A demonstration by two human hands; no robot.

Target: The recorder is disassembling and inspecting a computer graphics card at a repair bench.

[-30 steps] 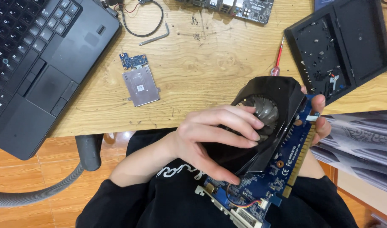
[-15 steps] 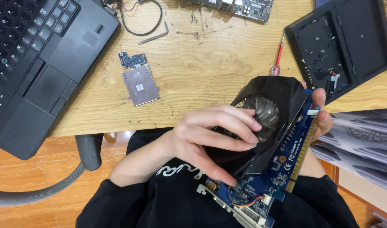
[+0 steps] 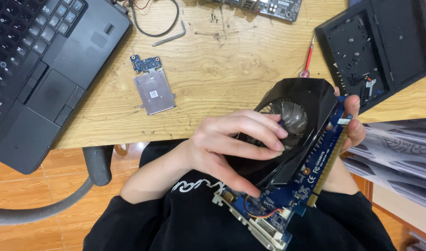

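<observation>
Holding a blue graphics card (image 3: 310, 179) over the lap, near the counter (image 3: 222, 69) edge. Left hand (image 3: 231, 146) spread flat on its black fan cover (image 3: 299, 116), pressing to steady. Right hand (image 3: 352, 123) clamped on the right edge. Laptop (image 3: 45, 69) far left.

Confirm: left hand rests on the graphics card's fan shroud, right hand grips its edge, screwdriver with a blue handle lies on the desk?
One error: the head view shows the screwdriver has a red handle, not blue. The left hand rests on the graphics card shroud, the right hand grips its edge, and the screwdriver lies on the desk.
</observation>
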